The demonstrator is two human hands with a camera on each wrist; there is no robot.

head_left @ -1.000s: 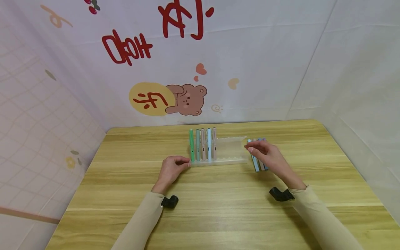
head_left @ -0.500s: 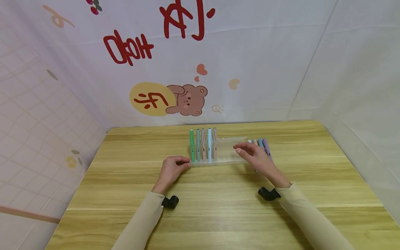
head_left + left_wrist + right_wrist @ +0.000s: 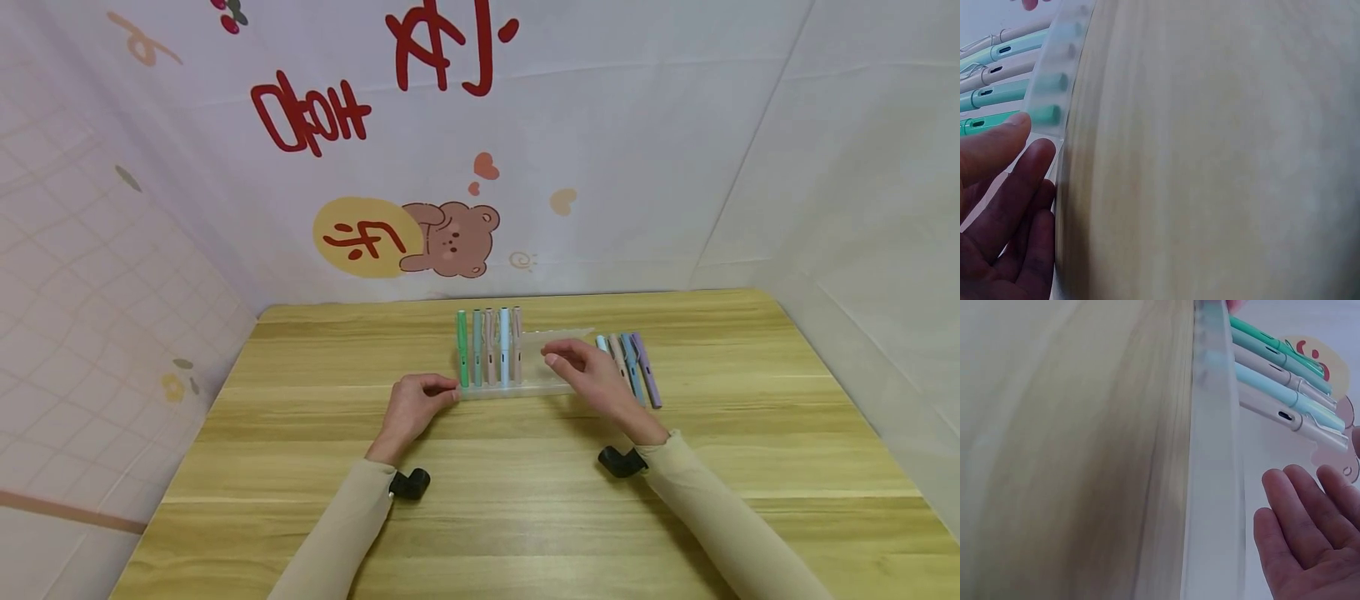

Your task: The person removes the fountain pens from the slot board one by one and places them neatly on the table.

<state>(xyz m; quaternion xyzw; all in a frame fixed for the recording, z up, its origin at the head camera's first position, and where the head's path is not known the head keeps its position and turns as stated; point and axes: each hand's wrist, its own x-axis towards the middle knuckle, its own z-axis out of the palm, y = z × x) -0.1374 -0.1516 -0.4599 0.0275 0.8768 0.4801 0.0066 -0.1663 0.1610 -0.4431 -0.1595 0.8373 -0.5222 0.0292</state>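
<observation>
A clear plastic pen rack [image 3: 480, 392] holds several pens upright at its left end: a green pen [image 3: 462, 350], a teal one, a pale blue pen [image 3: 505, 346] and brownish-pink ones. At the rack's left corner my left hand [image 3: 411, 412] pinches the edge, its thumb [image 3: 1017, 123] beside the green pen in the left wrist view. Over the bare right part of the rack, my right hand [image 3: 596, 383] hovers with thumb and fingers apart. In the right wrist view its fingers [image 3: 1297, 519] are extended, nothing between them, below the end pen [image 3: 1285, 415].
Right of the rack, several more pens lie on the wooden table [image 3: 510, 500], among them a purple pen [image 3: 647, 371] and a blue pen [image 3: 632, 367]. The right hand partly covers them. A printed cloth backdrop [image 3: 637, 150] rises behind the table.
My right hand has moved left from above the loose pens to over the rack, uncovering more of those pens. The left hand stays at the rack's corner.
</observation>
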